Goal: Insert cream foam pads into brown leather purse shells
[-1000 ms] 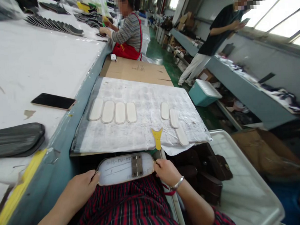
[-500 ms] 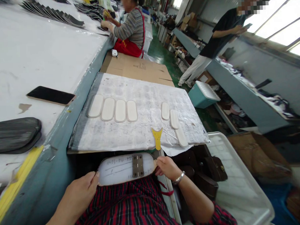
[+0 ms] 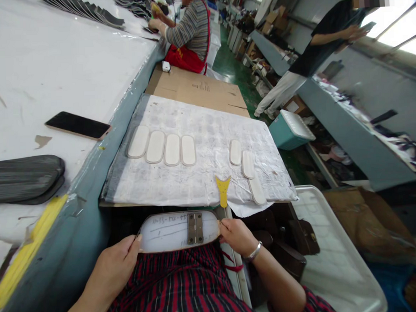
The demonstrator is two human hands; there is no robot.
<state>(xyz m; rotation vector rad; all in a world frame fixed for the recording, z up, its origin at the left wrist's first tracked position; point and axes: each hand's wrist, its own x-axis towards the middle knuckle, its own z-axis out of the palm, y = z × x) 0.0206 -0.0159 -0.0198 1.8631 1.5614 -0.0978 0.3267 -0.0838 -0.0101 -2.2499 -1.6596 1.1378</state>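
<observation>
At far left, at least two dark grey, streaked, round-ended flat pieces point(image 3: 23, 180) lie stacked, cut off by the edge of view, on a glossy white-topped table point(image 3: 55, 66). Below them, a yellow strip point(image 3: 33, 251) runs along the table's border. One black-screened, rectangular phone point(image 3: 77, 125) lies near the edge; beyond it, a fanned row of thin, curved dark grey pieces point(image 3: 84, 10) is cut off above, its overlaps too tight to count.

The left hand point(image 3: 118, 261) pinches the left end of a translucent white, round-ended oblong plate point(image 3: 166, 233), its underlying fingers mostly hidden. The plate lies above the lap, before the near edge of a board covered in wrinkled white sheeting point(image 3: 198, 184). It bears pencil-like lines, figures hard to read, and one dark metal hinge point(image 3: 195, 228). On the board, four off-white, rounded oblong pieces point(image 3: 172, 149) stand in a row; a yellow, flat, forked tool point(image 3: 223, 190) lies at the near edge.

The right hand point(image 3: 237, 237) pinches the plate's right end, fingertips partly hidden. Above it lie three narrower off-white oblongs point(image 3: 234, 152), two overlapping. Farther right, dark brown, leathery-looking items point(image 3: 303, 237), partly hidden and uncountable, sit beside a pale, smooth-rimmed tray point(image 3: 340, 260).
</observation>
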